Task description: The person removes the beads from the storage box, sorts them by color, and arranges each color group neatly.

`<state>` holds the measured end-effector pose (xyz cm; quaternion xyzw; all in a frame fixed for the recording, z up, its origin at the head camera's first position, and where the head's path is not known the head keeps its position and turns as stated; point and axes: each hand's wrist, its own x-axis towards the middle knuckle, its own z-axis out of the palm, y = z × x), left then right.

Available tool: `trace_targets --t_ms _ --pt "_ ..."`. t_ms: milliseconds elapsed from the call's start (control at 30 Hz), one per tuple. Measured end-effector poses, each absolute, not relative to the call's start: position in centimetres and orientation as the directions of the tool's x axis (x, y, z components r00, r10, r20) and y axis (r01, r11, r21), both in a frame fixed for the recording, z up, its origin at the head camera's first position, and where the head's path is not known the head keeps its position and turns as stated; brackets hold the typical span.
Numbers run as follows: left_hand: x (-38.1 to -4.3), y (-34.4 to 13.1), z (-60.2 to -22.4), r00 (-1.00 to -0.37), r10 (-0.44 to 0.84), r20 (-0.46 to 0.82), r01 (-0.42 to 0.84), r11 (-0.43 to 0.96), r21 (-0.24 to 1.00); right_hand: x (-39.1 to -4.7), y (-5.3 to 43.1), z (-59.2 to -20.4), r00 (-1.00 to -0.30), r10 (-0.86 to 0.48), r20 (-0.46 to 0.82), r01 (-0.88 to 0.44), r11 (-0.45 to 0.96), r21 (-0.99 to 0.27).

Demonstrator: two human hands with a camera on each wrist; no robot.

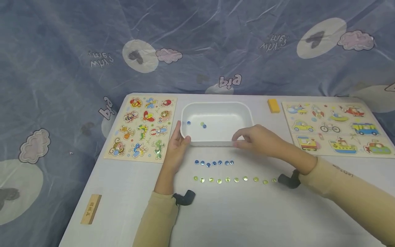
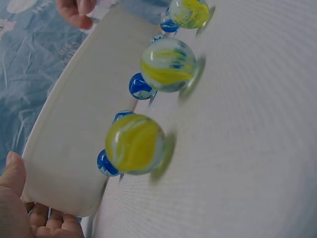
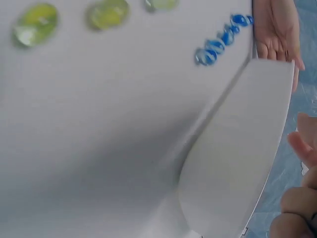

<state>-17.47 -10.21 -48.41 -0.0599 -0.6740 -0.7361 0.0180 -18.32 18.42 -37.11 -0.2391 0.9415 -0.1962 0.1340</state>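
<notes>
A white rectangular tray [image 1: 216,143] contains a few blue and yellow-green glass marbles [image 1: 202,124]. My left hand [image 1: 177,147] holds its near left corner, thumb at the rim and fingers underneath, as the left wrist view shows. My right hand [image 1: 256,139] hovers at the near rim toward the right, fingers bent and thumb close to the index finger. Whether a marble sits between those fingertips is hidden. In front of the tray lies a row of several blue marbles [image 1: 214,163]. Nearer me runs a longer row of several yellow-green marbles [image 1: 227,179].
An insect picture puzzle board [image 1: 142,128] lies left of the tray, and a vehicle puzzle board [image 1: 336,128] lies right. A yellow block [image 1: 273,106] is at the back. Near the left table edge rests a wooden block [image 1: 91,209]. Patterned blue cloth [image 1: 197,44] hangs behind.
</notes>
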Motion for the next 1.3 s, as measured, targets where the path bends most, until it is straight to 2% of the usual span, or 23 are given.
trace_targets --t_ms 200,500,933,1100,1300 --pt "-17.4 -10.2 -48.4 -0.993 0.053 0.108 0.104 -0.086 0.991 -21.5 16.8 -37.5 -0.849 -0.514 -0.123 -0.418 0.797 -0.436" --pt "-17.4 -10.2 -48.6 -0.994 0.060 0.096 0.092 -0.076 0.993 -25.0 12.7 -39.5 -0.806 -0.561 -0.188 -0.443 0.782 -0.437" --pt "-17.0 -10.2 -47.3 -0.993 0.079 0.083 0.075 -0.103 0.992 -26.0 7.9 -40.8 -0.696 -0.669 -0.261 -0.504 0.714 -0.486" --pt "-16.5 -10.2 -46.1 -0.992 0.099 0.084 0.071 -0.122 0.990 -26.2 7.2 -41.1 -0.683 -0.667 -0.297 -0.462 0.710 -0.531" --pt "-16.5 -10.2 -45.9 -0.990 0.102 0.095 0.081 -0.134 0.988 -26.5 6.2 -41.5 -0.677 -0.680 -0.280 -0.492 0.702 -0.515"
